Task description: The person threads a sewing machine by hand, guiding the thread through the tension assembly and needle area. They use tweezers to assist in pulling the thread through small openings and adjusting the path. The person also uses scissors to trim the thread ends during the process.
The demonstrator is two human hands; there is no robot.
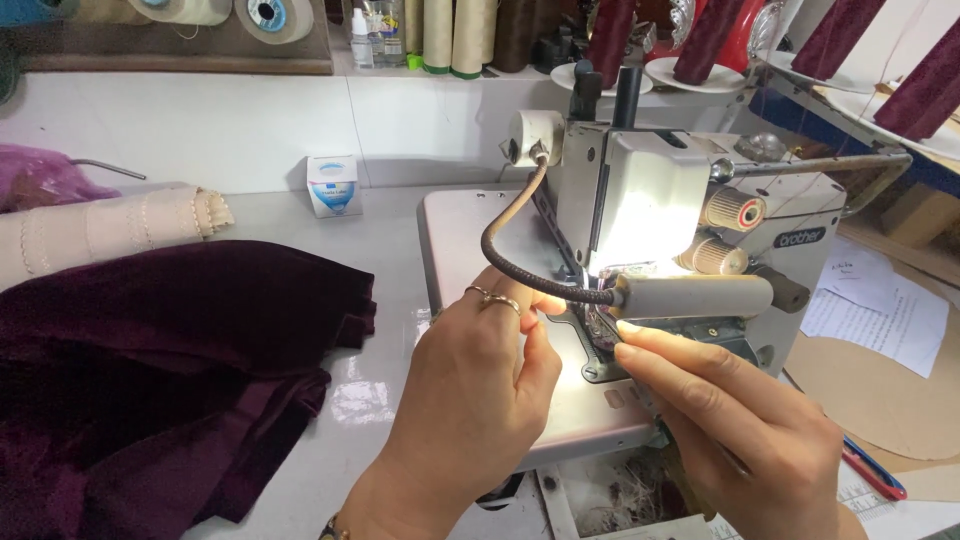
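1. Well left of our hands, dark purple velvet fabric [150,380] lies heaped on the bench [300,215], not yet under the needle.
2. Our left hand [480,390] pinches closed at the needle area, likely on thread; we cannot tell.
3. Our right hand [740,430] reaches fingers extended under the sewing machine [640,200] lamp; threading seems unfinished.

cloth [150,370]: maroon velvet, matt | table [370,400]: glossy white

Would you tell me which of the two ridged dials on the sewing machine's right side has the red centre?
The upper dial, beside the white housing, has the red centre; the lower dial beneath it is plain beige throughout.
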